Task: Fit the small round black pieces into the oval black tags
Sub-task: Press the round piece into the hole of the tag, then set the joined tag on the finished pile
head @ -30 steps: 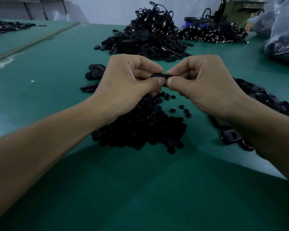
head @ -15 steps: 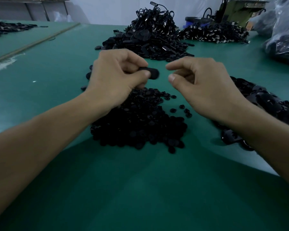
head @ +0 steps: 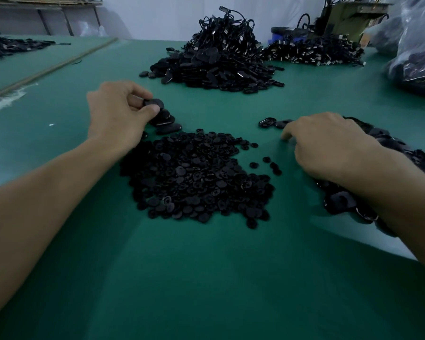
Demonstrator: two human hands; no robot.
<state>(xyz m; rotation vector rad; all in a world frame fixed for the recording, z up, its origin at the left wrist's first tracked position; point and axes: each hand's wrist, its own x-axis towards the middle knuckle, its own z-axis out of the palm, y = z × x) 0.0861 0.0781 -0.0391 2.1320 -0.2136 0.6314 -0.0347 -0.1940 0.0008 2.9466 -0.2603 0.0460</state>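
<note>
Starting at the far left, a low heap of dark parts (head: 8, 45) lies on a neighbouring green surface, with a pale wooden strip (head: 52, 67) running diagonally beside it; on the green table (head: 206, 278) the person's left hand (head: 115, 114) is held just above the cloth, thumb and curled fingers pinching one oval black tag (head: 153, 103) by its edge; directly under that tag a small stack of oval tags (head: 166, 122) rests on the table, close against the hand; in front of the stack, between the two forearms, spreads a broad pile of small round black pieces (head: 196, 177), a few strays (head: 272, 165) lying apart at its right edge; far behind it rises a tall heap of corded tags (head: 219, 62), and to its right a flatter heap with bright metal ends (head: 314, 51); two loose tags (head: 268, 122) lie just beyond the right hand (head: 329, 146), whose fingers bend down to the cloth; whether they pinch anything cannot be told, as the fingertips are blurred; its wrist lies over a heap of black tags (head: 388, 146); a clear plastic bag (head: 417, 57) of dark parts sits at the far right.
</note>
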